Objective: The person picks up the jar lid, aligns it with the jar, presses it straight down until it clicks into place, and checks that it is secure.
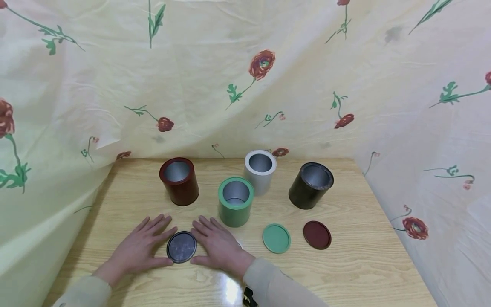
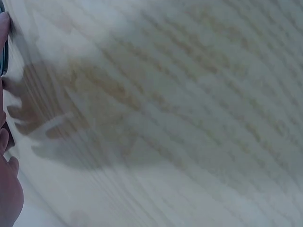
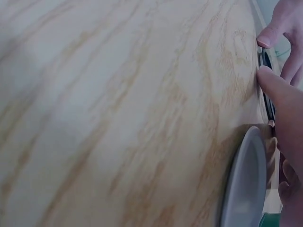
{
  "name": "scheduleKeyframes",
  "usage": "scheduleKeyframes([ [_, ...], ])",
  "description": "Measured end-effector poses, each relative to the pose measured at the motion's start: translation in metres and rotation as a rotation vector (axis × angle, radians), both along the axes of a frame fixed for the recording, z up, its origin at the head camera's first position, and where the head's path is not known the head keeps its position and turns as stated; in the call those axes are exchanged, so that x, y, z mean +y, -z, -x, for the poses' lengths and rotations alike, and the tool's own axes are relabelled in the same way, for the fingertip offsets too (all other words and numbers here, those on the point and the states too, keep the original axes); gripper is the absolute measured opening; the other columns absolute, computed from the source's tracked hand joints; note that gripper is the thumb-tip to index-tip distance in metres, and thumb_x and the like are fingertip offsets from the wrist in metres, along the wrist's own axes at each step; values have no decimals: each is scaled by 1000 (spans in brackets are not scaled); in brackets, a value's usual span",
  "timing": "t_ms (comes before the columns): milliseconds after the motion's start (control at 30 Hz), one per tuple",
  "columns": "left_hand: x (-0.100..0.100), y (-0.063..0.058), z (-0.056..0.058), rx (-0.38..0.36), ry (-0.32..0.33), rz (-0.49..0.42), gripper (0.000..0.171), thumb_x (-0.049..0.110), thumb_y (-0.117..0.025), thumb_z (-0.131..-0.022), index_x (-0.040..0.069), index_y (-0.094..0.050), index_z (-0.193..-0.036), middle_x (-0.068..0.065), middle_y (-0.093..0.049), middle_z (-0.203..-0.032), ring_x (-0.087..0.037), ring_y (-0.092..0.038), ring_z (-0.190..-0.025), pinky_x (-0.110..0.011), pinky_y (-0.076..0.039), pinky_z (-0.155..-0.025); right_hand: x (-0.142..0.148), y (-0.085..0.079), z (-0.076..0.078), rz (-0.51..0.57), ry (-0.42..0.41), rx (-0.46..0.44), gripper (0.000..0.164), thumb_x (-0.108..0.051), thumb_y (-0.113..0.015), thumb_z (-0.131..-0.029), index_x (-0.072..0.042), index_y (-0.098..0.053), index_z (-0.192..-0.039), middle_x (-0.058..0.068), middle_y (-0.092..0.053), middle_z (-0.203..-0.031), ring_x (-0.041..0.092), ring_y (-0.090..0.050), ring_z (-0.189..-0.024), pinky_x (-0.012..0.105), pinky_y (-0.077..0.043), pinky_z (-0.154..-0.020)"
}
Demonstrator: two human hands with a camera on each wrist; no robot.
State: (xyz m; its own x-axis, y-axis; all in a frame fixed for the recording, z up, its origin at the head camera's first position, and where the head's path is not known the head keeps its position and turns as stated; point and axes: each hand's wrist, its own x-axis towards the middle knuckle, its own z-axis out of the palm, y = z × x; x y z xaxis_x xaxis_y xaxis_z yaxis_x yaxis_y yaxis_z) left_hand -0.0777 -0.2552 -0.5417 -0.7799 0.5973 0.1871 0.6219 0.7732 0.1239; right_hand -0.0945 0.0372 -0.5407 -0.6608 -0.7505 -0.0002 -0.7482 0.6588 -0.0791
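A round black lid (image 1: 182,247) lies flat on the wooden table between both hands. From its left side my left hand (image 1: 140,249) reaches in, fingers spread and fairly straight, thumb and index fingertip right at the rim. On the other side, my right hand (image 1: 218,247) has its fingers extended, with index and thumb tips close to the lid's right rim. In the right wrist view a white lid (image 3: 246,184) lies beside and below the right hand, mostly hidden by that hand in the head view. Only part of the left hand (image 2: 8,191) shows in the left wrist view.
Behind the hands stand a dark red canister (image 1: 182,187), a green canister (image 1: 235,213), a white canister (image 1: 262,181) and a black canister (image 1: 304,192), all uncovered. Right of the hands lie a green lid (image 1: 276,238) and a dark red lid (image 1: 317,235). Flowered cloth (image 1: 192,85) surrounds the table.
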Motion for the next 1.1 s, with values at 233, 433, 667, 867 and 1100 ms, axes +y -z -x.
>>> scheduleKeyframes([
  [233, 3, 2, -4, -42, -37, -19, 90, 83, -68, -83, 15, -71, -143, -15, -54, -160, -40, -48, -148, -65, -38, -117, 0, 6, 1, 93, 34, -86, 82, -69, -65, -97, -17, -53, -159, 5, -40, -171, 27, -25, -163, 42, -22, -132],
  [433, 7, 2, -9, -108, -58, -56, 88, 79, -70, -86, 15, -68, -147, -15, -53, -161, -40, -47, -150, -66, -36, -119, 0, 7, 1, 153, 46, -104, 82, -65, -74, -93, -17, -56, -157, 5, -41, -170, 29, -25, -163, 41, -20, -132],
  [667, 9, 6, -14, -103, -73, -94, 86, 77, -71, -85, 15, -69, -146, -15, -53, -161, -41, -46, -150, -65, -37, -118, -4, 3, 1, 170, 56, -147, 80, -61, -77, -92, -16, -58, -156, 4, -39, -171, 28, -23, -164, 42, -18, -133],
  [867, 11, 9, -16, -82, -84, -136, 85, 76, -74, -82, 15, -72, -141, -13, -55, -159, -39, -48, -149, -63, -39, -116, -4, 3, 3, 223, 47, -179, 78, -56, -83, -89, -14, -62, -151, 4, -42, -170, 28, -25, -163, 43, -20, -133],
  [1100, 11, 8, -19, -11, -75, -171, 86, 76, -78, -78, 13, -76, -135, -13, -61, -154, -40, -53, -144, -55, -40, -118, -3, 3, 4, 293, 12, -212, 78, -54, -85, -88, -14, -62, -151, 7, -43, -168, 30, -27, -162, 46, -20, -132],
])
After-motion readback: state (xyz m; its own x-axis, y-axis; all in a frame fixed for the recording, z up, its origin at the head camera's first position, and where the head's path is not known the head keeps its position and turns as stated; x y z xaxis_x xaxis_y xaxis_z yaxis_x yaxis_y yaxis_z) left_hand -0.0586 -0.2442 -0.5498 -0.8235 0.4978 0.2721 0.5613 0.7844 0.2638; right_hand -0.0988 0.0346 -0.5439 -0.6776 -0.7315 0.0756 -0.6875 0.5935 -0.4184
